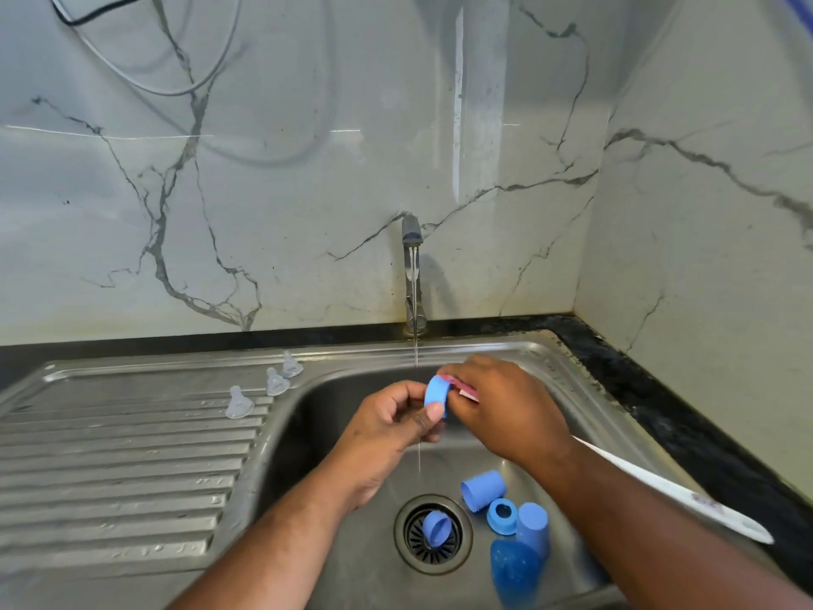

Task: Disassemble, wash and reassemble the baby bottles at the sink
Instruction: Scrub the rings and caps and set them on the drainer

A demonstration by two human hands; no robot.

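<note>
Only the person's arms and hands were in view. The left hand (pixel 391 427) and the right hand (pixel 506 411) were bare, and both forearms showed uncovered skin from the wrist to the lower edge of the view. The nail on the left thumb was cut short. The fingers (pixel 466 375) of the right hand showed creased knuckles. Blur softened both forearms, so finer marks could not be told.

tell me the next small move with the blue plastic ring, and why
Probably rotate the blue plastic ring in the left hand against the pink scrub pad the right hand holds to it: only one side meets the pad.
</note>
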